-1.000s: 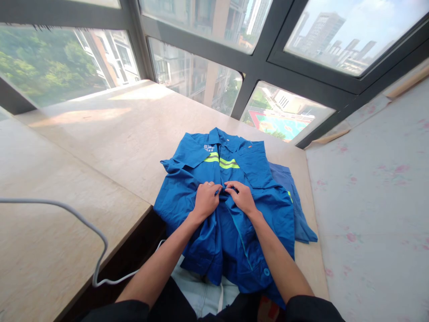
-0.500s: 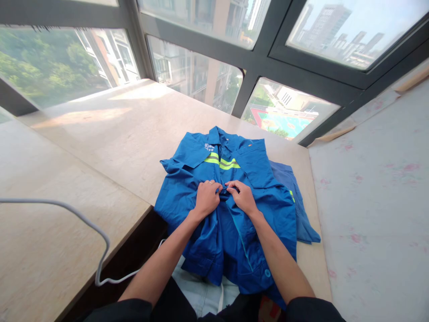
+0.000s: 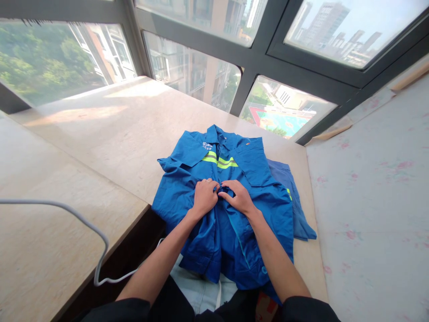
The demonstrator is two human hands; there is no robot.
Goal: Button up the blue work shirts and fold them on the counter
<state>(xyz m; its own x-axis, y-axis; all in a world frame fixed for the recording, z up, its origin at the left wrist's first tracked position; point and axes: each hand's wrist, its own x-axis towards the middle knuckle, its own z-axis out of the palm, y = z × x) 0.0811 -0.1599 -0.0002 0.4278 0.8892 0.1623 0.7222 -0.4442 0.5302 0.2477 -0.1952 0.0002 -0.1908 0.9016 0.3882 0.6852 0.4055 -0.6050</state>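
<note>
A blue work jacket point(image 3: 258, 203) lies front side up, with a collar, white lettering and a yellow-and-grey reflective strip across the chest. Its lower part hangs over the ledge's near edge. At the middle of the front opening, below the strip, my left hand point(image 3: 205, 197) is closed on the cloth at the edge. Facing it, my right hand point(image 3: 237, 197) has its forefinger and thumb around the opposite edge of the opening, the fingertips almost meeting the left hand's. Any small fastener between the fingertips is hidden. Below the hands the front panels hang apart.
Under the jacket's right side lies a folded, lighter blue garment point(image 3: 303, 223). The pale stone ledge point(image 3: 110, 134) runs along the windows. A grey-white cable point(image 3: 83, 220) loops over its near edge at left. A flowered wall point(image 3: 365, 201) stands close on the right.
My right thumb has shifted lower and towards the left hand, and the fingertips of both hands are closer together. The view has moved slightly; the jacket lies as before.
</note>
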